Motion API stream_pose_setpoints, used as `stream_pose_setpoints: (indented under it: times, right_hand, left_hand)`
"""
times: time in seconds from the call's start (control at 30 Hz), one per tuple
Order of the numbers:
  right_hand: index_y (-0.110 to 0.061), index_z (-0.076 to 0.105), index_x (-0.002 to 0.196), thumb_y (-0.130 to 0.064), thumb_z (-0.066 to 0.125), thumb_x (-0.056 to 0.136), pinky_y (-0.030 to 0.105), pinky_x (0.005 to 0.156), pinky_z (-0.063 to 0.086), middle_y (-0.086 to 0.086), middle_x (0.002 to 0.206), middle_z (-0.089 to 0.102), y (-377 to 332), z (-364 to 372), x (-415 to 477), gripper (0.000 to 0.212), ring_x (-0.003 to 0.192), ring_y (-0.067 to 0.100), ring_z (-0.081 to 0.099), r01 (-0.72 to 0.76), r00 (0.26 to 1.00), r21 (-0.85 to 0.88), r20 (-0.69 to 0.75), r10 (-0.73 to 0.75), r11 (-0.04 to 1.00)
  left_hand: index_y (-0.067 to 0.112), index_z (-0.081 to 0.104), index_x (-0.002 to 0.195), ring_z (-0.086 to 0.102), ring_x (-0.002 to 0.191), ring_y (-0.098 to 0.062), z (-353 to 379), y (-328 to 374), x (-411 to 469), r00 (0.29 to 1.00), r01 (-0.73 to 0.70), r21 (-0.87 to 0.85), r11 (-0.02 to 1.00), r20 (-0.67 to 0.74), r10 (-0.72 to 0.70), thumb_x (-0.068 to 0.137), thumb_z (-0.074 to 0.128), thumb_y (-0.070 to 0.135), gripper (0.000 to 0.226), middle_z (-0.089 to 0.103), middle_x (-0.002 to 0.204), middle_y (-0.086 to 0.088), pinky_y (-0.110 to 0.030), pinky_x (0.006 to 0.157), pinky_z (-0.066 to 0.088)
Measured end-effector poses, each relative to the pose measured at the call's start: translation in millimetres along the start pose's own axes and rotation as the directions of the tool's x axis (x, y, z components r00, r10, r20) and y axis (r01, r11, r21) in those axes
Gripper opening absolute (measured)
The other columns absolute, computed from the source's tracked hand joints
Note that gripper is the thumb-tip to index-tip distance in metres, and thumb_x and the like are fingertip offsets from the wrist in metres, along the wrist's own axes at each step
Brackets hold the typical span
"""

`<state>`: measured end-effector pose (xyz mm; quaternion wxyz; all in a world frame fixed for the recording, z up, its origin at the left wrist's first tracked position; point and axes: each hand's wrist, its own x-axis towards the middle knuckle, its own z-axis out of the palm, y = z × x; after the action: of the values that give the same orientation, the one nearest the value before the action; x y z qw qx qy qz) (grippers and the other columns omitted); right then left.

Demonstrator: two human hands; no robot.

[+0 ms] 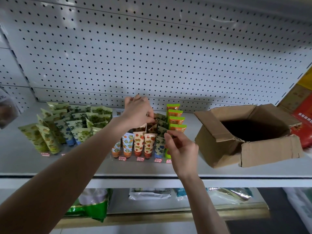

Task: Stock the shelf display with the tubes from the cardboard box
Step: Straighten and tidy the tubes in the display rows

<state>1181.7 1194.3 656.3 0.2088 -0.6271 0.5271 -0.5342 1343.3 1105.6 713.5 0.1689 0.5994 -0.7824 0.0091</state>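
Note:
Rows of patterned tubes [140, 144] stand cap-down in a clear display rack [143, 160] on the white shelf [152, 169]. My left hand [136, 112] reaches over the back rows, fingers curled down among the strawberry tubes [152, 126]; what it holds is hidden. My right hand [182, 149] is at the rack's right front and pinches the top edge of a dark-leaf tube [160, 142]. Bright green tubes [176, 119] fill the rightmost column. The open cardboard box [219, 146] sits to the right, its inside dark.
A second group of green and blue leaf-print tubes [67, 125] stands at the left. A pegboard wall [152, 56] backs the shelf. Red and yellow packages [302, 119] lie behind the box. Bagged goods [94, 205] fill the lower shelf.

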Motion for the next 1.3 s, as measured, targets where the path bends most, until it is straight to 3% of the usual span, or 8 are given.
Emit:
stream_pose_setpoints:
  times: [0.3,0.47,0.63,0.8,0.93,1.07,1.3]
  right_hand:
    - [-0.014,0.071,0.099,-0.026,0.064,0.088,0.031,0.059,0.054,-0.015,0.063,0.062,0.3,-2.0,-0.6,0.017,0.057,0.004,0.060,0.002,1.000,-0.008,0.014,-0.002,1.000]
    - [-0.014,0.071,0.098,-0.025,0.064,0.088,0.033,0.059,0.054,-0.005,0.068,0.066,0.9,-1.8,-1.7,0.017,0.059,0.008,0.061,0.012,1.000,-0.009,0.016,-0.012,1.000]
    - [-0.013,0.071,0.097,-0.025,0.064,0.088,0.016,0.056,0.047,-0.017,0.061,0.061,-0.1,-1.2,-1.8,0.017,0.058,0.002,0.059,0.025,1.000,-0.010,0.019,-0.025,1.000]
    - [-0.015,0.071,0.098,-0.029,0.063,0.088,0.022,0.054,0.048,-0.014,0.059,0.061,-0.8,-0.5,-2.9,0.018,0.056,0.006,0.059,0.027,0.999,-0.010,0.033,-0.026,1.000]
    - [-0.016,0.071,0.098,-0.029,0.063,0.088,0.016,0.054,0.046,-0.012,0.061,0.062,-1.4,-1.8,-2.8,0.019,0.057,0.005,0.059,0.027,0.999,-0.014,0.025,-0.027,1.000]
    - [-0.015,0.071,0.099,-0.029,0.063,0.088,0.020,0.055,0.049,-0.008,0.063,0.064,-1.2,-2.3,-3.7,0.020,0.055,0.005,0.059,0.025,0.999,-0.018,0.030,-0.024,1.000]
    - [-0.015,0.071,0.099,-0.028,0.063,0.088,0.024,0.055,0.051,-0.007,0.065,0.065,-1.3,-0.9,-4.0,0.019,0.056,0.005,0.060,0.021,0.999,-0.027,0.028,-0.020,0.999]
  left_hand:
    - [0.030,0.071,0.086,0.036,0.111,-0.018,1.1,2.4,-4.1,1.000,0.010,-0.003,1.000,0.004,-0.010,0.081,0.064,0.045,0.017,0.052,0.110,0.004,-0.036,0.090,0.018]
    - [0.032,0.072,0.089,0.038,0.112,-0.018,-6.3,0.6,-8.1,0.999,0.041,-0.099,0.994,-0.030,-0.044,0.080,0.064,0.048,0.020,0.053,0.112,0.004,-0.036,0.091,0.020]
    - [0.030,0.073,0.084,0.035,0.112,-0.018,-17.6,3.6,-15.3,0.999,0.026,-0.155,0.988,0.037,-0.020,0.076,0.068,0.049,0.021,0.052,0.109,0.005,-0.036,0.094,0.017]
    - [0.029,0.074,0.084,0.029,0.116,-0.017,-15.9,8.2,-19.7,0.997,0.003,-0.119,0.993,0.077,0.006,0.075,0.071,0.044,0.018,0.052,0.110,0.006,-0.032,0.087,0.012]
    - [0.027,0.074,0.085,0.031,0.116,-0.017,-15.5,9.7,-20.8,0.996,-0.016,-0.090,0.996,0.087,0.023,0.080,0.068,0.040,0.015,0.051,0.111,0.007,-0.030,0.084,0.011]
    - [0.027,0.073,0.086,0.032,0.116,-0.015,-14.5,8.8,-21.2,0.997,-0.032,-0.054,0.998,0.071,0.035,0.083,0.065,0.031,0.009,0.052,0.113,0.007,-0.028,0.076,0.010]
    - [0.028,0.074,0.086,0.034,0.112,-0.014,-11.1,5.4,-22.7,0.998,-0.043,-0.019,0.999,0.044,0.044,0.081,0.068,0.033,0.010,0.053,0.110,0.008,-0.031,0.081,0.013]
